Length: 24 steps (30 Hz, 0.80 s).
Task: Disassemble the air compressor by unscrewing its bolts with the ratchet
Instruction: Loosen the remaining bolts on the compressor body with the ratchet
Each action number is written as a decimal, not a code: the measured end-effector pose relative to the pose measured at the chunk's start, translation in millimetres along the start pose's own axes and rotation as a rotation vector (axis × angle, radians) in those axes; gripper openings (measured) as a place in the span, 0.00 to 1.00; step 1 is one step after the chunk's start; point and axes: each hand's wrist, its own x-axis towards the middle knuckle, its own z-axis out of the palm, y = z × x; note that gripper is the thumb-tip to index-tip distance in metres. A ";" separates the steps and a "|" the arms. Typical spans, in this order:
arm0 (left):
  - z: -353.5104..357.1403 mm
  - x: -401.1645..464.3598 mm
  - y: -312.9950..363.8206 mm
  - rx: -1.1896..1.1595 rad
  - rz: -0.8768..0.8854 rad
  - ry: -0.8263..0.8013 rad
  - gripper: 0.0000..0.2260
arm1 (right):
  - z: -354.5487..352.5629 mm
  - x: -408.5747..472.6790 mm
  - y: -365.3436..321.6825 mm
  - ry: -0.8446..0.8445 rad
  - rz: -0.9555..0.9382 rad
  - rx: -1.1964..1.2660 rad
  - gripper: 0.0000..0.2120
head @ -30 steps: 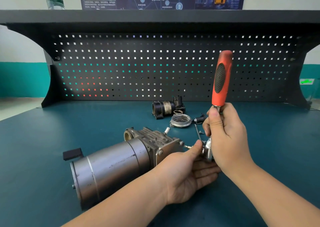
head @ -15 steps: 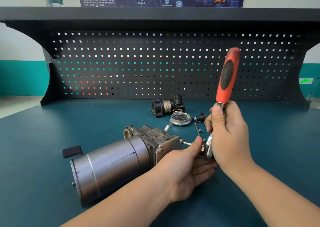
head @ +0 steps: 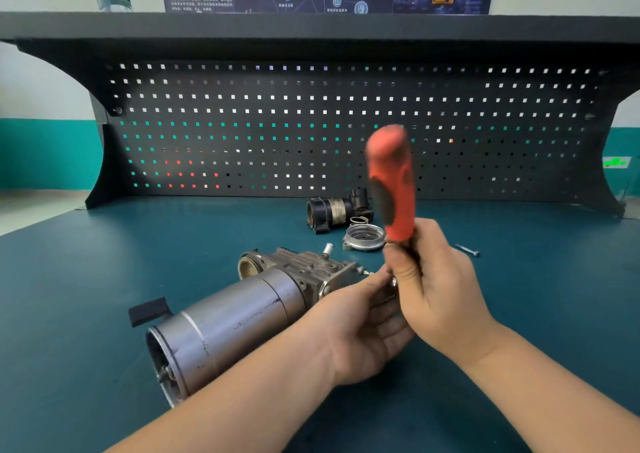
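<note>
The air compressor (head: 228,317), a grey metal cylinder with a ribbed cast head, lies on its side on the teal bench. A bolt (head: 366,272) sticks out of the head's right end. My right hand (head: 436,290) grips the ratchet (head: 393,182) low on its shaft; the orange and black handle points up, blurred by motion, and leans left. The ratchet's head is hidden between my hands. My left hand (head: 360,328) sits palm up under the bolt end, with thumb and fingers at the socket.
Removed parts lie behind the compressor: a black cylindrical part (head: 332,212), a spring (head: 359,220), a round metal cover (head: 363,238). A loose bolt (head: 467,250) lies to the right. A small black block (head: 149,310) sits to the left. The dark pegboard (head: 311,123) closes the back.
The ratchet handle has swung from leaning right to leaning left, and it is now blurred. My right hand turned with it. The compressor and my left hand stayed in place.
</note>
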 end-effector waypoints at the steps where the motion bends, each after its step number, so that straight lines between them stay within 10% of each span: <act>1: -1.4 -1.8 3.9 0.039 -0.050 -0.016 0.11 | -0.8 -0.7 1.4 0.012 0.074 0.046 0.03; 6: -6.2 -2.9 11.1 0.099 -0.148 -0.051 0.11 | -4.9 1.2 5.3 0.045 0.233 0.146 0.02; 14: 0.5 9.6 -1.8 -0.116 -0.017 0.044 0.09 | 4.0 4.2 0.2 -0.118 -0.045 -0.049 0.04; 19: 1.3 12.9 -1.1 -0.210 0.017 0.106 0.07 | 9.7 4.3 8.4 0.090 0.409 0.177 0.07; 24: 2.3 16.0 -1.8 -0.206 0.022 0.124 0.08 | 13.2 7.3 34.1 0.390 1.255 0.682 0.12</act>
